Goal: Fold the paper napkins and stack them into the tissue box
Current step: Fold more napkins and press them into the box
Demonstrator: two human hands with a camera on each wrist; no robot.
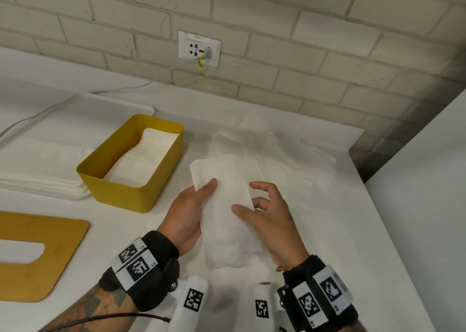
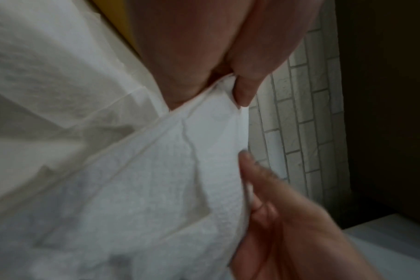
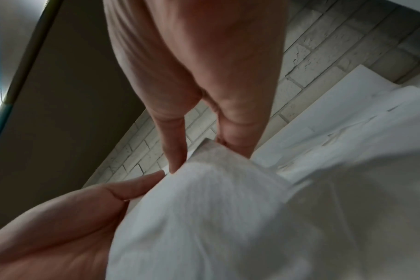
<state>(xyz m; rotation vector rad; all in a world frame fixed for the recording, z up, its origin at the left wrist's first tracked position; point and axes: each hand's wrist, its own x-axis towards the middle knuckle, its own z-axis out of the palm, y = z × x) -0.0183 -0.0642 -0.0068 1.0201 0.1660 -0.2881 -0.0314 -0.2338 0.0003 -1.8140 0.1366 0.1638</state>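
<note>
Both grips, left hand point(image 1: 187, 210) and right hand point(image 1: 264, 215), apparently pinch folded napkin point(image 1: 227, 205).

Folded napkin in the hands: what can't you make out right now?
- Folded napkin: layer count unreadable; both wrist views are blurred.
- Left hand: its fingers are hidden under the napkin in the head view.
- Yellow tissue box: stack depth hidden by its walls.
- Wooden lid: cut off by the left edge.

My head camera looks forward and down over the white bench point(image 1: 315, 230) toward the pale brick wall point(image 1: 277, 16). Both wrist cameras sit very close behind the fingers point(image 2: 247, 83), facing that wall; all three share the folded white paper napkin point(image 1: 227, 218).
</note>
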